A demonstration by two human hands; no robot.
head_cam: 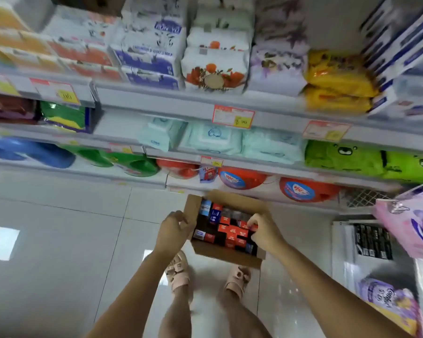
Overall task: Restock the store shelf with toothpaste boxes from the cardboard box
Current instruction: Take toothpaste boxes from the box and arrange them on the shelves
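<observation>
Floor (59, 228): glossy pale tiles with bright light patches reflected on them.
Store shelf (181, 103): grey metal tiers facing the person. The upper tiers hold tissue packs (215, 67) and the tier below holds pale green wipe packs (213, 140). Red tubs (305, 189) sit on the lowest tier.
Price tags (232, 117) on the shelf edges have a red border and a yellow patch; the digits are too blurred to read.
Only legible brand: "Comfort" on a purple pouch (386, 298), lower right. Print on the tissue packs is blurred.

Cardboard box (225, 253): open, on the floor just in front of the lowest tier, ahead of the person's pink sandals (177, 272).
Toothpaste boxes (230, 231) stand on end inside, packed tight. Most ends are red, some blue; the lettering is unreadable.

Left hand (172, 230): fingers curled over the cardboard box's left flap, gripping it.
Right hand (264, 231): at the right side of the box, fingertips pinching one red toothpaste box (253, 227).
</observation>
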